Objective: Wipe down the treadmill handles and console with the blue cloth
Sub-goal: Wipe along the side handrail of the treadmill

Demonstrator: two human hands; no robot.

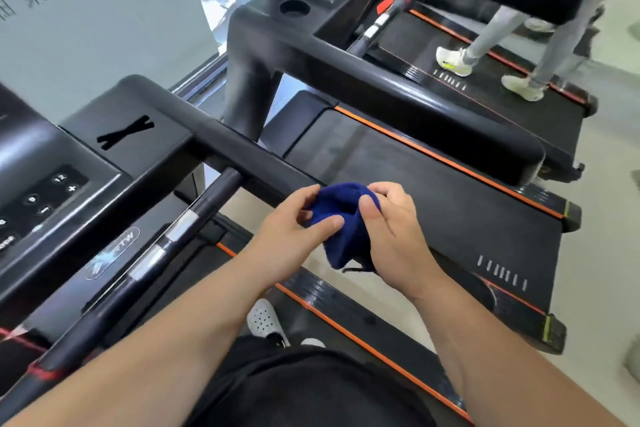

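Both of my hands hold a dark blue cloth [343, 215] bunched up in the air, just right of my treadmill's right side handle [221, 142]. My left hand [287, 236] pinches its left side with thumb and fingers. My right hand [394, 229] grips its right side, thumb on top. The black console [45, 191] with round number buttons lies at the far left. A thin black front handlebar [166, 246] with silver sensor bands runs diagonally below the console. The cloth touches no part of the treadmill.
A second treadmill [433, 184] with orange edge stripes stands to the right, its thick black handle [398, 94] close above my hands. On a third treadmill, farther back, a person [512, 31] in grey trousers and white shoes walks. My white shoe [263, 319] shows below.
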